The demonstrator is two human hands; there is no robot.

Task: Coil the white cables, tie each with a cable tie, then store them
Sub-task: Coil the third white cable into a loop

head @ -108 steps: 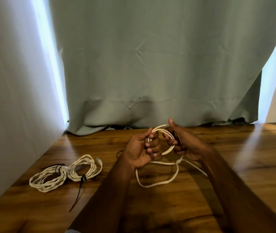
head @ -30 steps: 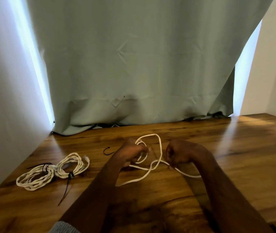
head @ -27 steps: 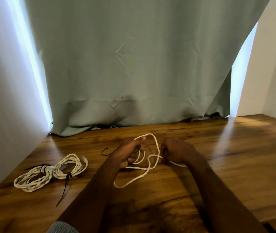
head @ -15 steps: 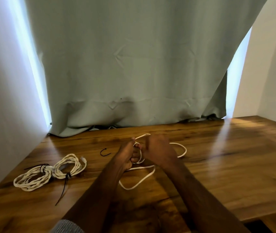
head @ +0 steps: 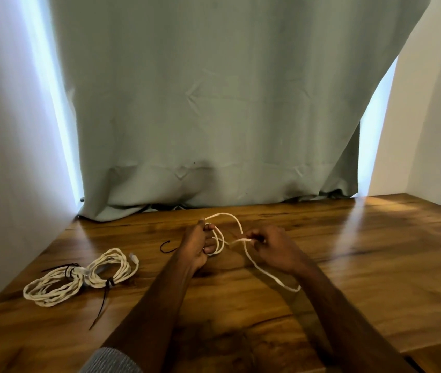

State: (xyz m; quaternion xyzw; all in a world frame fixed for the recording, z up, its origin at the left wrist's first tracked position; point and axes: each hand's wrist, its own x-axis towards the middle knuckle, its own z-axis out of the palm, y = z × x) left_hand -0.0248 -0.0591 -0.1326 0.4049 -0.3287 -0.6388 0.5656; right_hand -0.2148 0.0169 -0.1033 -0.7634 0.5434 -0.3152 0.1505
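Observation:
A loose white cable point(head: 261, 267) is held between both hands over the wooden table point(head: 362, 259). My left hand point(head: 196, 244) grips a small coil of its loops. My right hand point(head: 273, 246) pinches a strand to the right, and the free tail trails toward me along the right forearm. One arc of cable rises between the two hands. Two coiled white cables point(head: 79, 275) lie at the left, each bound with a black cable tie. A loose black cable tie point(head: 164, 247) lies just left of my left hand.
A grey-green curtain point(head: 214, 117) hangs behind the table and bunches on its far edge. White walls close in on the left and the right. The table's near right corner drops off at the lower right.
My right hand has moved apart from the left, to the right, drawing out a strand. The cable's tail now lies on the right side instead of in front of me.

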